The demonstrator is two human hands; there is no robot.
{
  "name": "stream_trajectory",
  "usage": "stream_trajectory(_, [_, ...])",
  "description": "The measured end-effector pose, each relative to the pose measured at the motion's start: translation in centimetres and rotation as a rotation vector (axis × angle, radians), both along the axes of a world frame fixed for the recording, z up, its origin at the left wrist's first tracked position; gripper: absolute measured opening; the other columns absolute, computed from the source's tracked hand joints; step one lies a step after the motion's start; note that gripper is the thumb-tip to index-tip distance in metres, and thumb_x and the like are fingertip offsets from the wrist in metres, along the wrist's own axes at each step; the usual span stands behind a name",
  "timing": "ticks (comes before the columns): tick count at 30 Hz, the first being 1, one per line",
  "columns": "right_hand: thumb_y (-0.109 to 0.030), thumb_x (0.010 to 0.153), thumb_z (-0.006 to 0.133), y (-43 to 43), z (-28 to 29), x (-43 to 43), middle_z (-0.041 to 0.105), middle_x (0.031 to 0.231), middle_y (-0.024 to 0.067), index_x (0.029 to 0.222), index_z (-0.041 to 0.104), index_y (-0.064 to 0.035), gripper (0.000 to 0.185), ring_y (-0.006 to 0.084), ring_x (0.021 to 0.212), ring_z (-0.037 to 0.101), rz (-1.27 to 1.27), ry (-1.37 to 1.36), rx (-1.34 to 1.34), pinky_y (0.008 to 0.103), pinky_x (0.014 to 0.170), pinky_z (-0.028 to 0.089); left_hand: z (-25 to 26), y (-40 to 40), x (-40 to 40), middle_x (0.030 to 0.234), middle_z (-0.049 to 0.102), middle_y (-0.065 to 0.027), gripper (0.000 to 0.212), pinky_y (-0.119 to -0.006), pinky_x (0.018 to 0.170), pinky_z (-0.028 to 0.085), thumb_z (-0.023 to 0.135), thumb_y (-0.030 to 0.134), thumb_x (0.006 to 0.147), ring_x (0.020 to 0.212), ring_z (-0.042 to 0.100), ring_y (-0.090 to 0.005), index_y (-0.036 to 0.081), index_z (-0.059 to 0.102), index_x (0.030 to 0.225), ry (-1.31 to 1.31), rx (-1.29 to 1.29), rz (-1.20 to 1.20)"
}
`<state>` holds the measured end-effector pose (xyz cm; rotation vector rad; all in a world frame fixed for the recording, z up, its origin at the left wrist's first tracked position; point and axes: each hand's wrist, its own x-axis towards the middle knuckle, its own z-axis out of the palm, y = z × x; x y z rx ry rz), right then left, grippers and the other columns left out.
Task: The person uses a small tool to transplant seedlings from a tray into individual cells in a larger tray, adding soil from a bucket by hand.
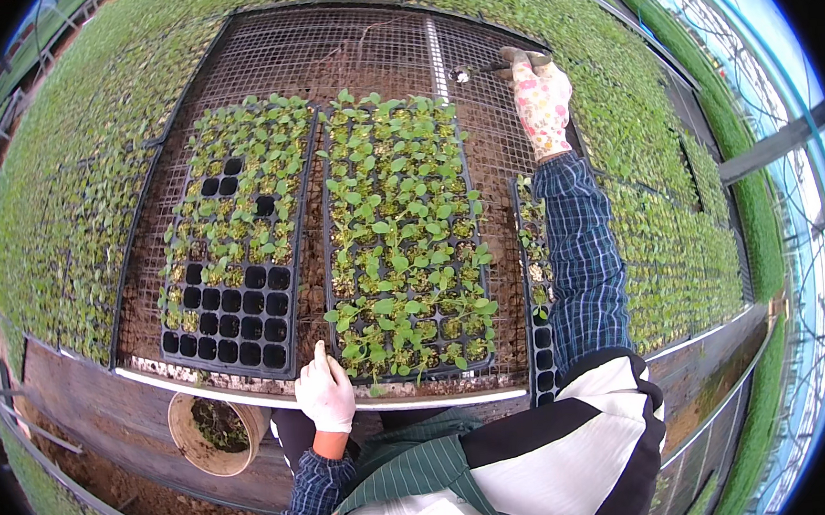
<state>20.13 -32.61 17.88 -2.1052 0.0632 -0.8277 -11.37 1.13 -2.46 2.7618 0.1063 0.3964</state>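
Note:
My left hand [325, 396], in a white glove, is at the bench's front rail between two black plug trays, one finger pointing forward. Its grip is unclear. The left plug tray [293, 337] has seedlings at the back and several bare cells, mostly in its front rows. Leafy seedlings [397, 244] fill the right plug tray [327, 263]. My right hand [541, 101], in a floral glove with dark fingertips, reaches over the mesh at the far right. Beside its fingers is a small dark object with a whitish end [460, 75]; whether the fingers hold it is unclear.
The wire mesh bench [276, 52] has a pale front rail [422, 402]. A narrow plug tray [531, 350] lies partly under my right sleeve. Below the rail stands a beige bucket [179, 432] with plant scraps. Dense seedling trays [79, 209] surround the mesh.

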Motion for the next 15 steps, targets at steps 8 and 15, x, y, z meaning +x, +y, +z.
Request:
stream_trajectory(8, [-0.032,0.100,0.054,0.1,-5.8,1.1,0.075,0.094,0.0023,0.116,0.071,-0.0235,0.025,0.0074,0.064,0.066,0.074,0.223,-0.362,0.0224,0.058,0.055,-0.1,-0.2,0.0,0.075,0.062,-0.0090,0.029,-0.041,0.064,0.046,0.061,0.012,0.089,0.071,0.060,-0.0277,0.007,0.064,0.117,-0.022,-0.009,0.030])
stream_trajectory(15, [-0.020,0.096,0.059,0.5,-8.2,-2.2,0.075,0.096,0.0071,0.123,0.068,-0.0218,0.028,0.0156,0.064,0.068,0.427,0.313,-0.452,0.0276,0.064,0.057,0.0,-0.2,0.0,0.077,0.063,-0.0092,0.029,-0.041,0.064,0.046,0.061,0.011,0.089,0.072,0.060,-0.0278,0.007,0.064,0.118,0.002,0.006,0.022])
